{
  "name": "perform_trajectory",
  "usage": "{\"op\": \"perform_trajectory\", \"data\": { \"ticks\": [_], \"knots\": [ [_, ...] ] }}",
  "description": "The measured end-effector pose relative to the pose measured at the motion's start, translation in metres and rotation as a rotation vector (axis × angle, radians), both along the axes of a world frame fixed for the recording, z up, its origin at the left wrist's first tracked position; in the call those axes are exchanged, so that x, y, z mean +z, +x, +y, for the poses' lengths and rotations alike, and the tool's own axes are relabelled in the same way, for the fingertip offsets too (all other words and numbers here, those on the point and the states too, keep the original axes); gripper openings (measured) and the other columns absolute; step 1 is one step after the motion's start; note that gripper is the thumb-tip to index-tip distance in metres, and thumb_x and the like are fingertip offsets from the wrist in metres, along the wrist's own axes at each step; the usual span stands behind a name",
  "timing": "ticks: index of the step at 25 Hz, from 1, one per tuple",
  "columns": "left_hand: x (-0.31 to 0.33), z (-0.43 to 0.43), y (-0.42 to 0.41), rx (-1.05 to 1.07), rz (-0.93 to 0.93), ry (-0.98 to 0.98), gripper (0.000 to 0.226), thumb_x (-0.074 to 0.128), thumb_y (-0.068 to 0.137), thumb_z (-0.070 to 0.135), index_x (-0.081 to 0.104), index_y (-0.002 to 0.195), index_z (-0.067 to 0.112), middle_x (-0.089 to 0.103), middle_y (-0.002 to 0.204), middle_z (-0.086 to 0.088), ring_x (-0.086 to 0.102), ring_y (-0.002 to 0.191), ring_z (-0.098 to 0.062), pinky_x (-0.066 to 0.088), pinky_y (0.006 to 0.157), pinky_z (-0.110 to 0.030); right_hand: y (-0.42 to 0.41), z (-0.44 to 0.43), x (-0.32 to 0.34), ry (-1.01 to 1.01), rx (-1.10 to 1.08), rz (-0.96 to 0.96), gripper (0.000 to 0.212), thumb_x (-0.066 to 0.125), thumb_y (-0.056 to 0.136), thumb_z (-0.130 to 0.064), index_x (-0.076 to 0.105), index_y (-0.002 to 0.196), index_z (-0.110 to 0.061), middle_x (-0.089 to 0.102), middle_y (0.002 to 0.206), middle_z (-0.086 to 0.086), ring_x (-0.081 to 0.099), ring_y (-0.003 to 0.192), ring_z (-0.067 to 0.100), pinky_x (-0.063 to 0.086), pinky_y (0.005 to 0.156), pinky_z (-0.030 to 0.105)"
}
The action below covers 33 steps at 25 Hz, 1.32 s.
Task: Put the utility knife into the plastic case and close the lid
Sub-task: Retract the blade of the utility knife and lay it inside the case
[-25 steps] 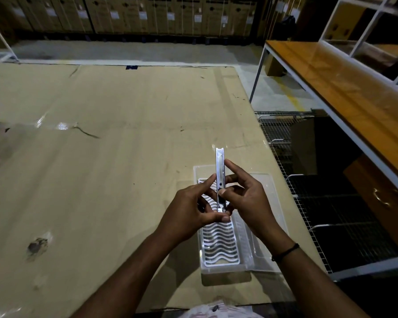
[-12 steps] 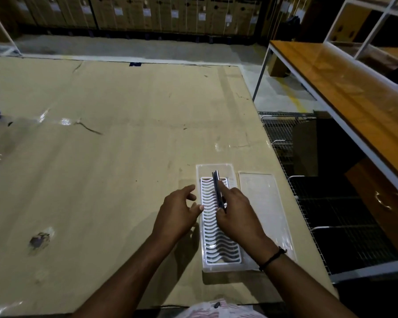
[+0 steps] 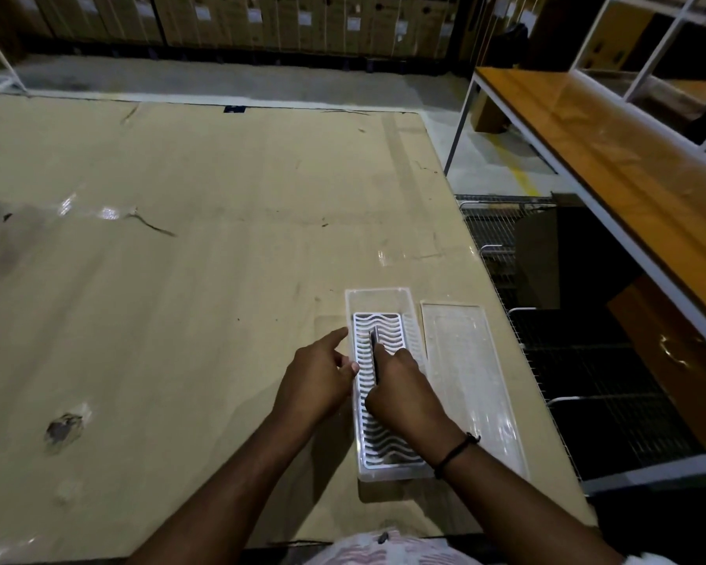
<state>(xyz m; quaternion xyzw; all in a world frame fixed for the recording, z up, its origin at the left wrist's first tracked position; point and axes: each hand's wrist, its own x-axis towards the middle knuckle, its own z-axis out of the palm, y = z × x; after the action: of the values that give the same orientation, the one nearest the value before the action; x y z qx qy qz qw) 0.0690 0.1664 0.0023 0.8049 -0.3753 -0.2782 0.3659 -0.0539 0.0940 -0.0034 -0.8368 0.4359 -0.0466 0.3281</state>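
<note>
The clear plastic case [image 3: 378, 301] lies open near the table's right edge, with a white wavy grid insert inside. Its clear lid [image 3: 461, 360] lies flat on the table just to the right of it. The slim dark utility knife [image 3: 373, 348] is down on the insert, lengthwise in the case. My right hand [image 3: 404, 385] rests over the case with its fingers closed on the knife's near end. My left hand [image 3: 318, 379] sits against the case's left wall, fingers spread, index finger pointing along the rim.
The work surface is a big sheet of cardboard [image 3: 180, 279] with a dark stain [image 3: 62, 428] at the front left. Beyond the right edge stand a wire-mesh cart [image 3: 547, 320] and an orange wooden bench with white frame [image 3: 628, 165]. Stacked cartons line the far wall.
One second ago both hands held the knife upright above the case. It has since been lowered flat onto the insert; my left hand let go and moved to the case's left side.
</note>
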Motion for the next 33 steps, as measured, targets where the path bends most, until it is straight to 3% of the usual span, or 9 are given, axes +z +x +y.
{"op": "perform_trajectory", "data": {
  "ticks": [4, 11, 15, 18, 20, 23, 27, 33],
  "knots": [
    [0.002, 0.001, -0.001, -0.004, -0.009, -0.005, 0.058, 0.070, 0.093, 0.024, 0.054, 0.149, 0.031, 0.078, 0.097, 0.002, 0.078, 0.078, -0.019, 0.064, 0.084, -0.045, 0.003, 0.001, -0.002, -0.008, -0.022, 0.080, 0.068, 0.058, 0.095, -0.036, 0.034, 0.155, -0.017, 0.047, 0.144, 0.019, 0.059, 0.122, 0.034, 0.050, 0.100, 0.039],
    [0.000, 0.002, -0.001, -0.026, -0.063, 0.020, 0.059, 0.066, 0.095, 0.029, 0.050, 0.152, 0.032, 0.082, 0.095, 0.002, 0.078, 0.074, -0.017, 0.064, 0.084, -0.040, 0.004, 0.006, 0.001, -0.087, -0.022, 0.223, 0.047, 0.062, 0.092, -0.017, 0.052, 0.135, -0.003, 0.049, 0.135, 0.020, 0.064, 0.112, 0.037, 0.051, 0.097, 0.038],
    [0.004, 0.006, -0.005, -0.036, -0.077, 0.021, 0.056, 0.061, 0.100, 0.035, 0.045, 0.154, 0.035, 0.081, 0.091, 0.001, 0.074, 0.066, -0.012, 0.062, 0.078, -0.032, -0.001, 0.009, 0.012, -0.187, -0.024, 0.130, 0.044, 0.062, 0.094, -0.034, 0.059, 0.132, -0.012, 0.057, 0.127, 0.012, 0.066, 0.107, 0.028, 0.055, 0.092, 0.033],
    [0.000, 0.005, -0.004, -0.031, -0.069, 0.020, 0.057, 0.061, 0.100, 0.038, 0.044, 0.154, 0.037, 0.081, 0.093, 0.001, 0.076, 0.067, -0.012, 0.065, 0.079, -0.037, -0.016, 0.003, 0.028, -0.253, -0.053, -0.017, 0.035, 0.059, 0.093, -0.023, 0.066, 0.126, -0.012, 0.061, 0.114, 0.009, 0.065, 0.100, 0.024, 0.049, 0.084, 0.025],
    [-0.003, 0.003, -0.004, -0.026, -0.037, 0.018, 0.059, 0.063, 0.099, 0.037, 0.044, 0.155, 0.035, 0.080, 0.092, 0.002, 0.076, 0.067, -0.013, 0.066, 0.078, -0.042, -0.029, -0.007, 0.037, -0.313, -0.147, -0.075, 0.031, 0.061, 0.093, -0.018, 0.068, 0.122, -0.009, 0.063, 0.107, 0.010, 0.065, 0.094, 0.025, 0.048, 0.080, 0.027],
    [-0.006, 0.002, -0.003, 0.005, 0.011, 0.004, 0.059, 0.064, 0.099, 0.031, 0.046, 0.155, 0.025, 0.074, 0.082, 0.006, 0.077, 0.066, -0.016, 0.066, 0.079, -0.044, -0.050, -0.028, 0.030, -0.362, -0.319, 0.003, 0.041, 0.064, 0.090, -0.019, 0.068, 0.128, -0.004, 0.066, 0.113, 0.017, 0.065, 0.105, 0.034, 0.052, 0.089, 0.038],
    [-0.004, -0.002, 0.000, 0.013, 0.037, -0.026, 0.052, 0.062, 0.100, 0.028, 0.053, 0.150, 0.018, 0.065, 0.074, 0.015, 0.076, 0.065, -0.018, 0.065, 0.082, -0.044, -0.073, -0.037, 0.017, -0.140, -0.485, 0.319, 0.055, 0.063, 0.092, -0.038, 0.054, 0.135, -0.004, 0.049, 0.136, 0.022, 0.045, 0.130, 0.043, 0.045, 0.103, 0.048],
    [-0.005, -0.002, 0.009, -0.022, 0.104, -0.080, 0.043, 0.063, 0.098, 0.028, 0.061, 0.140, 0.020, 0.068, 0.080, 0.013, 0.078, 0.069, -0.024, 0.066, 0.077, -0.049, -0.078, -0.029, 0.004, -0.141, -0.580, 0.569, 0.107, 0.066, 0.078, -0.075, 0.032, 0.151, -0.004, 0.034, 0.153, 0.025, 0.035, 0.141, 0.044, 0.037, 0.110, 0.054]
  ]
}}
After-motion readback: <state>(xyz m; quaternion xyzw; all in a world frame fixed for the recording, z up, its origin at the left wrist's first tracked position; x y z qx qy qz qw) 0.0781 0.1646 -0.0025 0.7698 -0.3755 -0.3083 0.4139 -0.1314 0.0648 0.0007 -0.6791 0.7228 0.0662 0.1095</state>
